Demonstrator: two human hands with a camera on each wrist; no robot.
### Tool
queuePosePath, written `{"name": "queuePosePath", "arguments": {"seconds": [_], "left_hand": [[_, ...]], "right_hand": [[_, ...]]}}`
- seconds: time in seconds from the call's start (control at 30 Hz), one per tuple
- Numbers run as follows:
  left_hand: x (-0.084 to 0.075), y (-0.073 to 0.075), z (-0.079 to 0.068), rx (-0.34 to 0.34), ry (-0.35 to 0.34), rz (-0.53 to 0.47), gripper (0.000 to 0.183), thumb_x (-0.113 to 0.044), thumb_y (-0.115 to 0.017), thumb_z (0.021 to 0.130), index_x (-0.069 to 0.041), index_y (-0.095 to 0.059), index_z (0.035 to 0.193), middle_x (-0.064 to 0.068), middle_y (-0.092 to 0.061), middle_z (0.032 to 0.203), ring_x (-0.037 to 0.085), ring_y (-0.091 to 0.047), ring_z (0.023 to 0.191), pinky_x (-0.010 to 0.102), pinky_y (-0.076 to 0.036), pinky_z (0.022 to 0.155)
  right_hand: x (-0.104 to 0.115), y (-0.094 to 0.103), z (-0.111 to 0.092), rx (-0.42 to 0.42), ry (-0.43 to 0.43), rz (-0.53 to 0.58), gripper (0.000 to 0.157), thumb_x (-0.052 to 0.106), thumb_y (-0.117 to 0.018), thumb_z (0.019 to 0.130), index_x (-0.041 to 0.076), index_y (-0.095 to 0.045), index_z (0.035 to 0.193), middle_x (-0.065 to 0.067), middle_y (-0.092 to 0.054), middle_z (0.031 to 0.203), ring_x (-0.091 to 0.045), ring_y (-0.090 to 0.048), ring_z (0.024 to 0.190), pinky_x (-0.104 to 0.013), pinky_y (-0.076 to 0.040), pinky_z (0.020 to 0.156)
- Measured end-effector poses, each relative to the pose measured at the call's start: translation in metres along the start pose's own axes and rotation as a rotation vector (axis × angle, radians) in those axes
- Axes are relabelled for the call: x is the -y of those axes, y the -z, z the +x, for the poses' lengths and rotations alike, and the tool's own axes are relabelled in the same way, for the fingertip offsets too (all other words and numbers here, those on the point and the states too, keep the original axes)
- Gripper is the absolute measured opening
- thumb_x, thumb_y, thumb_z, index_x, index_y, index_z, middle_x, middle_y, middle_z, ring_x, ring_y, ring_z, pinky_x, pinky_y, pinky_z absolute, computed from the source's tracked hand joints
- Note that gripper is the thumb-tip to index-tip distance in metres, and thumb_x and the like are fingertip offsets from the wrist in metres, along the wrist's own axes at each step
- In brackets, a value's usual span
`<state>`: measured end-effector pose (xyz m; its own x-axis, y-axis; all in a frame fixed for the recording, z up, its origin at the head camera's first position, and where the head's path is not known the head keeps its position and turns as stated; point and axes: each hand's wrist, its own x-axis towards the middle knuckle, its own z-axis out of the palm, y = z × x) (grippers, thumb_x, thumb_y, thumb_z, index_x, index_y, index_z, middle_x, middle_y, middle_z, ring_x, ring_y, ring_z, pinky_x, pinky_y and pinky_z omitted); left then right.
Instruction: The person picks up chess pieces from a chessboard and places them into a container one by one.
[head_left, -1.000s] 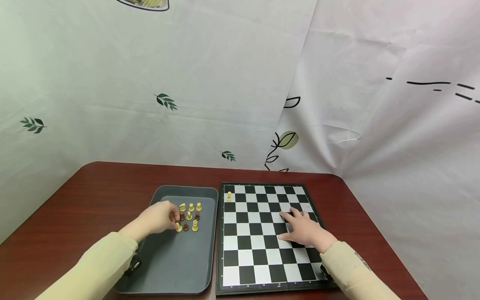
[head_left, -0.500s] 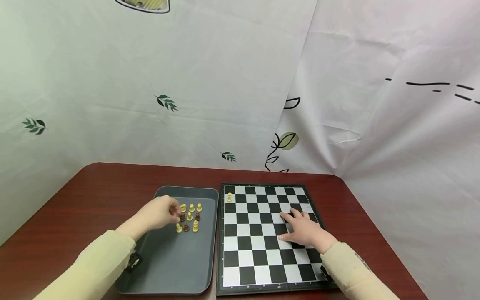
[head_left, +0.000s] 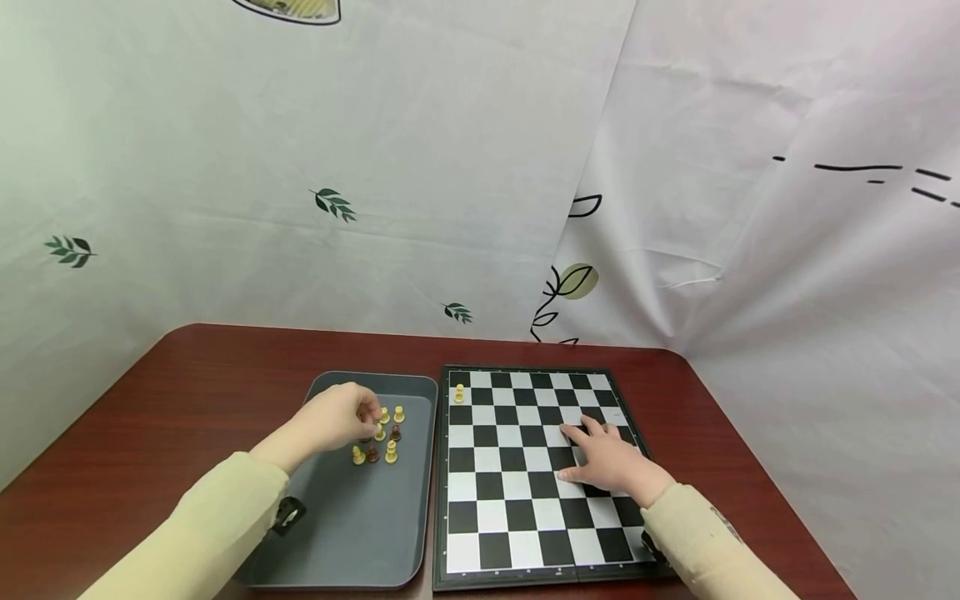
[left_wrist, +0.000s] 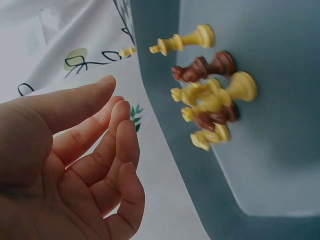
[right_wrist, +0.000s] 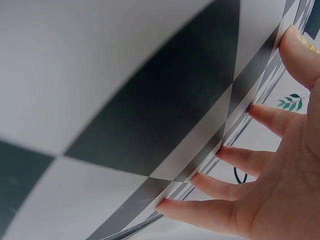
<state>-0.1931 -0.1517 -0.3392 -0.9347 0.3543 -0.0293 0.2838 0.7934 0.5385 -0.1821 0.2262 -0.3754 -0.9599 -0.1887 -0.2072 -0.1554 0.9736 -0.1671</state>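
Note:
My left hand (head_left: 337,418) hovers over the grey tray (head_left: 345,533), above the back-left of a cluster of chess pieces. In the left wrist view its thumb and relaxed fingers are bent towards each other with nothing between them. Yellow pieces, such as the front-right one (head_left: 391,452), and brown ones, such as the front-middle one (head_left: 372,452), stand in the tray. The hand hides a few back-left pieces in the head view; a yellow knight (left_wrist: 210,137) shows in the left wrist view. My right hand (head_left: 606,457) rests spread fingertips on the chessboard (head_left: 513,504).
One yellow chess piece (head_left: 459,393) stands near the board's far-left corner. Tray and board lie side by side on a dark red table (head_left: 225,375). A white patterned cloth (head_left: 420,167) hangs behind the table.
My left hand has lifted from beside the front-left yellow piece and moved back and right, now covering back-left pieces. My right hand has stayed in place on the board.

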Motion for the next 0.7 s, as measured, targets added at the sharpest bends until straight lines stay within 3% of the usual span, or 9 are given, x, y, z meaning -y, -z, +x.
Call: {"name": "queuePosePath", "arguments": {"seconds": [0.7], "left_hand": [[-0.039,-0.013,0.031,-0.026,-0.029,-0.009,0.009,-0.007,-0.071,0.082,-0.006,-0.066,0.089,-0.003,-0.059,0.070,0.011,-0.052,0.060,0.030,-0.044,0.064]], "right_hand": [[0.000,0.000,0.000,-0.008,-0.001,0.004,0.073,0.044,-0.075,0.076,0.011,-0.050,0.136,-0.025,-0.036,0.143,-0.051,-0.035,0.127,-0.066,-0.039,0.089]]}}
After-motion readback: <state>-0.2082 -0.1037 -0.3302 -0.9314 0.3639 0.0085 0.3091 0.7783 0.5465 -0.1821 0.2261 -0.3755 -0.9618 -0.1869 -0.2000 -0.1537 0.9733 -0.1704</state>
